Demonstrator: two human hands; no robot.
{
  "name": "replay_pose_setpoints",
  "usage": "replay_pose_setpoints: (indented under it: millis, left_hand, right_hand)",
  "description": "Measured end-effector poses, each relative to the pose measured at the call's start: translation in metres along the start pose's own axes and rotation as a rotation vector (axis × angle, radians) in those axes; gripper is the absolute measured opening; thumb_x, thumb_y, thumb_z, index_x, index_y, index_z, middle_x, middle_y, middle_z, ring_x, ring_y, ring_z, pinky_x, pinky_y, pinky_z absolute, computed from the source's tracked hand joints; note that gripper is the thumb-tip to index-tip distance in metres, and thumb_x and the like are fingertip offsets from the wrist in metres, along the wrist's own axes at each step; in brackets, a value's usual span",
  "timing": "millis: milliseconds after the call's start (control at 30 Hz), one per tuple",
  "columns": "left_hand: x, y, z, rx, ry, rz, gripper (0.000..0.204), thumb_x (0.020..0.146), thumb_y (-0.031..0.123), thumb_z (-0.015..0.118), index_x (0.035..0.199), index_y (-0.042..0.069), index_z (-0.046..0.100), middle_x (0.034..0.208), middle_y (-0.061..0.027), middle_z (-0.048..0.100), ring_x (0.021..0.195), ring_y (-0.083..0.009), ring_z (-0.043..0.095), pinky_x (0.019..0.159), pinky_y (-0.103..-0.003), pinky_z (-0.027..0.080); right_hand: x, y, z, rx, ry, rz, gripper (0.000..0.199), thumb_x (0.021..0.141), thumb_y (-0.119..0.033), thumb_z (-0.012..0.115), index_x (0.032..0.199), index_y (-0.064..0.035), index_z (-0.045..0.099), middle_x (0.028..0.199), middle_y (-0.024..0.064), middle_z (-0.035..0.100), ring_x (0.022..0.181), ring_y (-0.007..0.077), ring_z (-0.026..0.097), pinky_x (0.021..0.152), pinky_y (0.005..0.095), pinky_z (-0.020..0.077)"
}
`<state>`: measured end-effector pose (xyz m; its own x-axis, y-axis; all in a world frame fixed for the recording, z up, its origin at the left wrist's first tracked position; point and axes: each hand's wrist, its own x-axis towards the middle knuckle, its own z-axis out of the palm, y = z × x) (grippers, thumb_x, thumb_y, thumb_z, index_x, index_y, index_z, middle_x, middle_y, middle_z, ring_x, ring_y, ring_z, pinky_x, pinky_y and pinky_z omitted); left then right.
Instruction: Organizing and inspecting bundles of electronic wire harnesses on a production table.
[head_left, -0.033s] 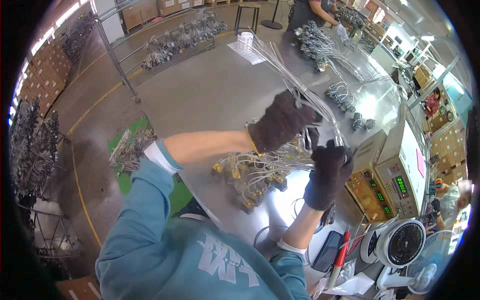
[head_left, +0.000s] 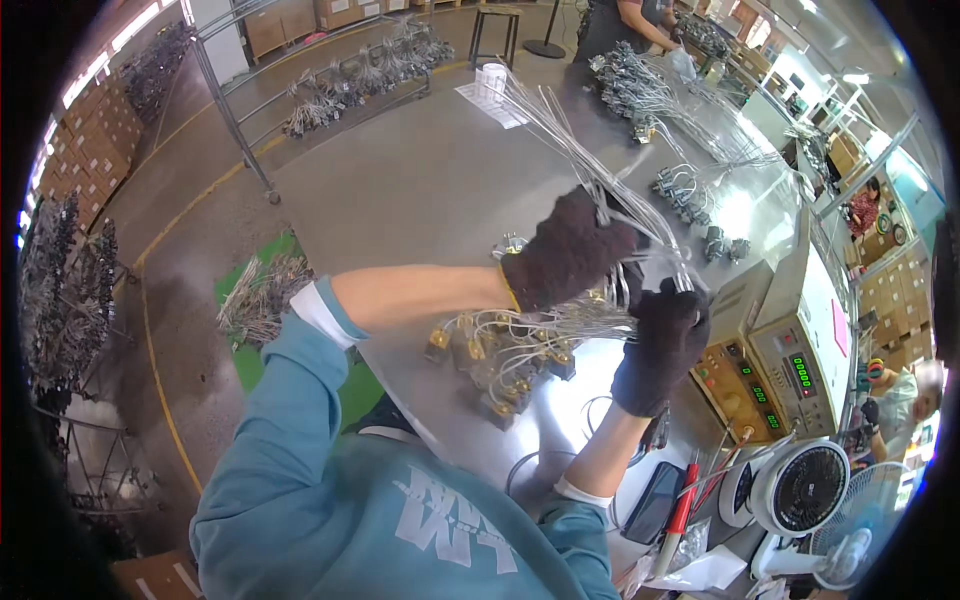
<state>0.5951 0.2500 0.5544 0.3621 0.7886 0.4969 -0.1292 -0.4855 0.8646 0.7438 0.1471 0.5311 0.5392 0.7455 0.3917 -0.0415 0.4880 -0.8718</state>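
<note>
Two dark-gloved hands meet right of the frame's centre in the head view, both on one bundle of thin grey wires (head_left: 560,125). The left hand (head_left: 568,252) is uppermost, its fingers clenched around the bundle where the strands gather. The right hand (head_left: 660,345) sits just below and to the right, its fingers also closed on the wires. Above the hands the strands fan out toward the upper middle of the frame, over the grey metal desk (head_left: 420,180). Below them the wires bend left and end in a cluster of small brass-coloured fittings (head_left: 495,365), which lie on the desk just under the left wrist.

Right of the hands stands a beige test instrument (head_left: 775,355) with a green lit display. At the lower right are a small white fan (head_left: 800,490), a red-handled tool (head_left: 678,515) and a dark phone (head_left: 653,500). More wire bundles (head_left: 650,95) lie across the desk at the upper right, where another person (head_left: 625,20) stands at the top edge. A rack of hanging wire assemblies (head_left: 350,70) fills the upper left.
</note>
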Motion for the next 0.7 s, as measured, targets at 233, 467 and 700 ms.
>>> replay_pose_setpoints:
  millis: [233, 467, 700]
  left_hand:
    - [-0.015, 0.001, 0.029, -0.223, -0.013, -0.092, 0.026, 0.105, 0.015, 0.070, 0.122, -0.004, 0.062, 0.103, -0.0086, 0.076, 0.095, -0.0175, 0.074, 0.082, -0.037, 0.061]
    - [-0.031, 0.010, 0.029, 0.083, -0.087, 0.037, 0.049, 0.100, 0.033, 0.077, 0.130, 0.000, 0.059, 0.111, -0.0142, 0.073, 0.097, -0.0202, 0.072, 0.086, -0.039, 0.058]
    - [-0.053, 0.048, -0.027, -0.684, -0.189, -0.479, 0.050, 0.097, 0.016, 0.072, 0.139, -0.003, 0.052, 0.100, -0.0085, 0.065, 0.076, -0.0211, 0.071, 0.073, -0.038, 0.062]
  right_hand:
    - [0.023, 0.020, -0.024, -0.057, 0.115, -0.126, 0.054, 0.106, -0.058, 0.069, 0.105, -0.0044, 0.070, 0.073, 0.0041, 0.067, 0.064, 0.0108, 0.059, 0.057, 0.0248, 0.0392]
    - [0.026, 0.027, -0.030, -0.023, 0.229, -0.136, 0.047, 0.107, -0.046, 0.073, 0.118, -0.0010, 0.069, 0.081, 0.0007, 0.063, 0.067, 0.0113, 0.061, 0.062, 0.0284, 0.0526]
    - [0.020, 0.011, -0.017, 0.073, 0.137, -0.137, 0.038, 0.106, -0.033, 0.075, 0.122, 0.0019, 0.072, 0.087, 0.0009, 0.065, 0.068, 0.0100, 0.060, 0.064, 0.0288, 0.0521]
